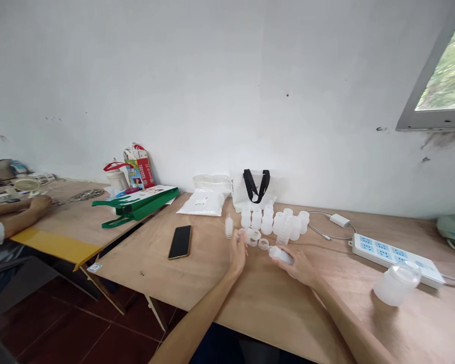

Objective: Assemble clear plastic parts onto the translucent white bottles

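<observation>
My right hand [298, 265] is wrapped round a white translucent plastic bottle [281, 255], which lies tilted with its neck toward the left. The fingers of my left hand [238, 253] are bent together at a clear plastic ring [242, 233]; motion smears the fingertips. Between my hands several more clear rings lie on the table, among them a loose ring [263, 244] close to the bottle's neck. A small bottle with a clear top [229, 226] stands just beyond my left hand. Several white bottles [267, 222] stand grouped behind the rings.
A black phone [180, 242] lies left on the wooden table [212, 275]. Behind are a white plastic packet [202, 202] and a white bag with black handles [238, 194]. A power strip [398, 258] and a frosted jar [396, 285] are at right. A co-worker's arms [23, 217] rest at far left.
</observation>
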A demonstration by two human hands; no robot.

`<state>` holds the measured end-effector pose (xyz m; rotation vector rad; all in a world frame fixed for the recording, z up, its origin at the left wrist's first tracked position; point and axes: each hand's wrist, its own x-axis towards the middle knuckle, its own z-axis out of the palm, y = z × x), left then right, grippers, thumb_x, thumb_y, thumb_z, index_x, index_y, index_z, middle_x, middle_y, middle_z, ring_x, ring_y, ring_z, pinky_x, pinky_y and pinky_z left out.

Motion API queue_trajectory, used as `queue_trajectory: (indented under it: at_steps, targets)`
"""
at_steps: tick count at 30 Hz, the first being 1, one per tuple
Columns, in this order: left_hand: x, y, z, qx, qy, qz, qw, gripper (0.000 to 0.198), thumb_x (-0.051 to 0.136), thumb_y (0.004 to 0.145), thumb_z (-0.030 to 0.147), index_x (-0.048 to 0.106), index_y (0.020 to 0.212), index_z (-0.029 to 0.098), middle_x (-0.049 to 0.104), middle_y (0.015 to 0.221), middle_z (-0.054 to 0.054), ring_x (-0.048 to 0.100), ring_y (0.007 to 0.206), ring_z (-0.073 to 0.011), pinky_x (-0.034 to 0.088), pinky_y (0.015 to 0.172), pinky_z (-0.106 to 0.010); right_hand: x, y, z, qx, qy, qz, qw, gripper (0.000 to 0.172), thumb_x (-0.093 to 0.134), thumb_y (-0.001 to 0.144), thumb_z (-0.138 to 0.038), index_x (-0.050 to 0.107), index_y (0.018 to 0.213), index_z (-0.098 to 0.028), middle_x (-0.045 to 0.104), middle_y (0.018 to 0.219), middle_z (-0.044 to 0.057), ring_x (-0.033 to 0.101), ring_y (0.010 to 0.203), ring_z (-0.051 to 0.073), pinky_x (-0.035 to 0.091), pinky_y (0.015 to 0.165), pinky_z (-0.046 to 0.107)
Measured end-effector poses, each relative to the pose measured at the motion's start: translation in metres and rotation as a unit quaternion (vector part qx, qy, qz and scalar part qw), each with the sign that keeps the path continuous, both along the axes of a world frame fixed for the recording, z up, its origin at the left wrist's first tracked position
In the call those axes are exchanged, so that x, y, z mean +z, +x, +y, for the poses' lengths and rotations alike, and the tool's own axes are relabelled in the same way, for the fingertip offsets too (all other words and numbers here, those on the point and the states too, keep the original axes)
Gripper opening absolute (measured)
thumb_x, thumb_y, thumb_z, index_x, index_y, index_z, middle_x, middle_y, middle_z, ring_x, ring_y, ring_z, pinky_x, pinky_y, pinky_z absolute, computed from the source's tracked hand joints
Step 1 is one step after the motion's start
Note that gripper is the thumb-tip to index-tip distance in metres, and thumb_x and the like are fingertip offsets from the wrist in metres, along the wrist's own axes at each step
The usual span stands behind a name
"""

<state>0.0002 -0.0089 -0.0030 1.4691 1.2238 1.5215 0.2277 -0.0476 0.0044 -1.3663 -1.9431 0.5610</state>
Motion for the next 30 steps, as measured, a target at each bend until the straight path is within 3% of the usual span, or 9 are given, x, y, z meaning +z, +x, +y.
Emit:
queue_trajectory:
  at_steps: [3,7,12,14,17,20,23,26,30]
  targets:
    - [0.004,-0.012,0.007,-0.007,0.010,-0.035,0.999,0.044,0.054,0.092,0.064,0.041,0.080,0.024,0.059,0.081,-0.001,0.058,0.068,-0.0148,0.046,0.049,-0.021,-0.001,0.005,0.000,-0.040,-0.002,0.046,0.998,0.053,0.059,0.088,-0.065,0.072,0.118,-0.023,0.080,0.109,0.009,0.074,0.099,0.034,0.055,0.091,0.044]
    - [0.002,-0.004,0.001,-0.106,0.005,-0.022,0.994,0.037,0.072,0.082,0.051,0.048,0.085,0.022,0.068,0.093,-0.003,0.065,0.071,-0.0153,0.052,0.050,-0.021,-0.001,-0.005,0.001,-0.064,0.013,0.085,0.994,0.054,0.059,0.086,-0.068,0.070,0.114,-0.023,0.080,0.100,0.008,0.074,0.091,0.032,0.056,0.084,0.042]
    - [0.000,0.006,-0.008,-0.274,-0.009,0.004,0.962,0.029,0.069,0.083,0.032,0.064,0.108,0.021,0.068,0.087,-0.002,0.064,0.074,-0.0155,0.054,0.060,-0.024,-0.005,-0.019,-0.001,0.006,-0.044,0.152,0.987,0.057,0.058,0.088,-0.070,0.066,0.115,-0.022,0.073,0.075,0.003,0.069,0.065,0.024,0.056,0.070,0.037]
    - [0.002,0.003,-0.009,-0.288,-0.008,0.009,0.958,0.028,0.068,0.082,0.030,0.069,0.109,0.020,0.069,0.092,-0.004,0.063,0.075,-0.0148,0.054,0.066,-0.025,-0.004,-0.020,-0.001,0.031,-0.068,0.175,0.982,0.056,0.057,0.088,-0.071,0.066,0.112,-0.022,0.072,0.077,0.002,0.067,0.061,0.022,0.054,0.062,0.034]
    - [0.006,-0.002,-0.012,-0.284,-0.024,-0.004,0.959,0.043,0.065,0.089,0.038,0.065,0.130,0.026,0.066,0.114,-0.005,0.056,0.058,-0.0085,0.049,0.055,-0.025,-0.001,-0.020,-0.002,0.070,-0.099,0.170,0.978,0.054,0.055,0.090,-0.071,0.066,0.109,-0.022,0.073,0.082,0.003,0.066,0.059,0.020,0.052,0.057,0.032]
    - [0.009,-0.004,-0.015,-0.271,0.000,0.038,0.962,0.039,0.064,0.094,0.050,0.070,0.122,0.024,0.066,0.116,-0.007,0.054,0.057,-0.0082,0.045,0.049,-0.024,0.001,-0.018,-0.003,0.068,-0.072,0.087,0.991,0.051,0.054,0.094,-0.066,0.067,0.119,-0.024,0.077,0.089,0.004,0.071,0.067,0.023,0.056,0.065,0.035]
    - [0.010,-0.005,-0.015,-0.235,0.078,0.138,0.959,0.036,0.064,0.095,0.052,0.076,0.113,0.023,0.069,0.112,-0.008,0.066,0.083,-0.0183,0.056,0.068,-0.029,0.000,-0.012,-0.003,0.004,0.013,-0.057,0.998,0.046,0.056,0.094,-0.059,0.068,0.125,-0.027,0.080,0.107,0.006,0.076,0.090,0.031,0.058,0.079,0.041]
    - [0.010,-0.008,-0.014,-0.216,0.121,0.257,0.934,0.029,0.065,0.097,0.047,0.076,0.115,0.027,0.073,0.116,-0.005,0.068,0.100,-0.0219,0.055,0.089,-0.034,-0.002,-0.005,-0.001,-0.013,0.062,-0.198,0.978,0.042,0.058,0.094,-0.054,0.069,0.127,-0.030,0.080,0.117,0.007,0.076,0.100,0.035,0.057,0.081,0.043]
    - [0.009,-0.010,-0.015,-0.200,0.107,0.370,0.901,0.025,0.062,0.100,0.041,0.071,0.122,0.032,0.073,0.123,0.000,0.070,0.099,-0.0185,0.055,0.084,-0.029,-0.004,0.002,0.001,0.004,0.096,-0.291,0.952,0.041,0.058,0.097,-0.051,0.068,0.132,-0.032,0.079,0.120,0.007,0.077,0.100,0.032,0.057,0.080,0.039]
